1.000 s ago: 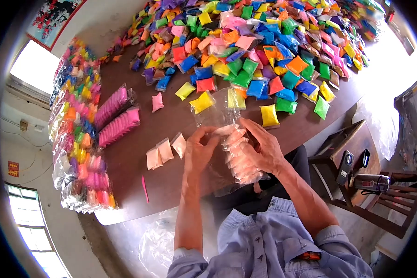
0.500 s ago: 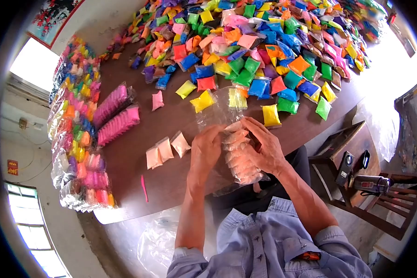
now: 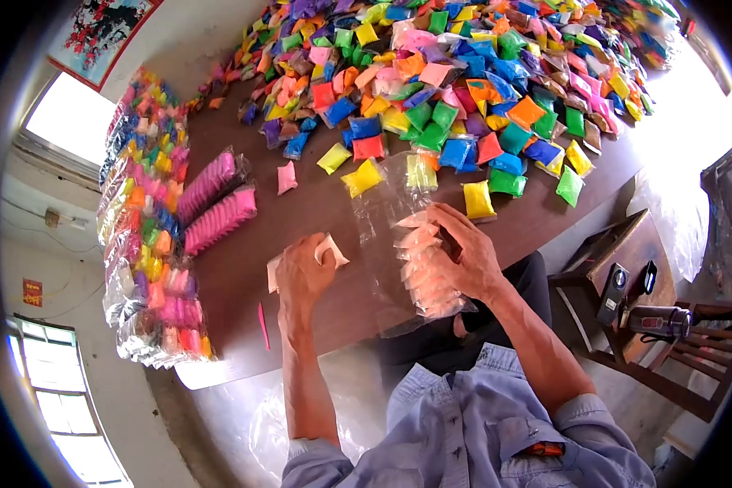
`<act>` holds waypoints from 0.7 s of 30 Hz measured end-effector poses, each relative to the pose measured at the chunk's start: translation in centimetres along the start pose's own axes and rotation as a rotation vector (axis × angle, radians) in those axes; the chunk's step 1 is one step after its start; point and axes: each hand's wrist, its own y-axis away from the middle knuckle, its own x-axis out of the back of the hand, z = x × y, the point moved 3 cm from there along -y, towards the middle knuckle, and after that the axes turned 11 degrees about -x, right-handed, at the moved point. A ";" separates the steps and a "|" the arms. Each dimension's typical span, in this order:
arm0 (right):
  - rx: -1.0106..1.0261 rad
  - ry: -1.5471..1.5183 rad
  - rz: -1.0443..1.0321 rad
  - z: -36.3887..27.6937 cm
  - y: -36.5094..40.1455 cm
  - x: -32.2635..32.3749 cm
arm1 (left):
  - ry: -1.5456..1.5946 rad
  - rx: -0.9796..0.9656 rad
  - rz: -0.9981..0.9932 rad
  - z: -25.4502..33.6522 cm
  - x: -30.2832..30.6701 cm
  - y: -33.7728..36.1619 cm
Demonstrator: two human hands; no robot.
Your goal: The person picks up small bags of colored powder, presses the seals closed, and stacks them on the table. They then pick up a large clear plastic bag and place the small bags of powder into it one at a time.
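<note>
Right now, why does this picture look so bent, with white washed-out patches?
Head view: a fisheye lens curves the table edge and blackens the corners; the window and the sunlit patch at right are blown out white; the clear bag under the right hand glints a little; the left hand is sharp, without blur.

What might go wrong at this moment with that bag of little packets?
1. Only the right hand holds the clear bag, which overhangs the table edge; its stacked peach packets might slip out of line or fall.
2. The left hand, on the loose peach packets, might nudge one off.
</note>
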 end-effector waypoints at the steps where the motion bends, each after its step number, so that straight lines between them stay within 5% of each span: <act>1: -0.023 -0.013 -0.014 -0.2 0.0 0.0 | -0.016 -0.025 0.023 0.1 -0.1 0.1; 8: -0.061 -0.065 -0.039 -0.3 0.1 0.0 | 0.357 0.022 0.052 -0.9 0.9 0.8; 10: -0.072 -0.064 -0.044 -0.1 0.0 0.0 | 0.549 0.174 0.039 -1.2 1.1 0.9; 21: -0.033 -0.031 -0.021 0.1 -0.1 -0.1 | 0.997 0.077 0.217 4.1 -5.8 -3.4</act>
